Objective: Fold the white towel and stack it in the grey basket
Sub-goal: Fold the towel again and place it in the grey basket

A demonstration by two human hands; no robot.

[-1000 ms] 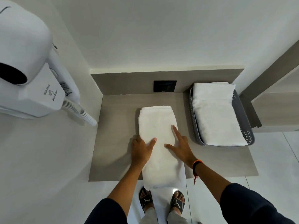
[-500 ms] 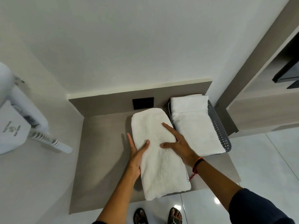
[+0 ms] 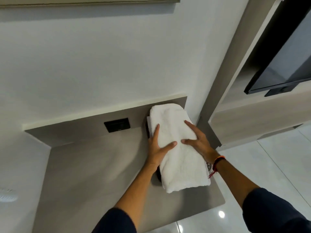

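Observation:
The folded white towel [image 3: 178, 148] is held long-ways over the grey basket [image 3: 209, 165], which it hides almost entirely; only a dark sliver of rim shows by my right wrist and at the towel's left side. My left hand [image 3: 157, 148] grips the towel's left edge, thumb on top. My right hand [image 3: 197, 140] grips its right edge, fingers spread over the top. An edge of another white towel [image 3: 148, 119] peeks out beneath at the far left. Whether the held towel rests on the one below, I cannot tell.
The grey counter [image 3: 94, 174] stretches left of the basket, with a black wall socket [image 3: 117, 124] on its backsplash. A white wall rises behind. At right stand a wooden cabinet [image 3: 252, 118] and a dark screen [image 3: 286, 64]. Glossy floor tiles [image 3: 269, 165] lie beyond the counter's edge.
Both hands have carried the folded towel from the middle of the counter to the right, over the basket and its towel. The view has swung up and right.

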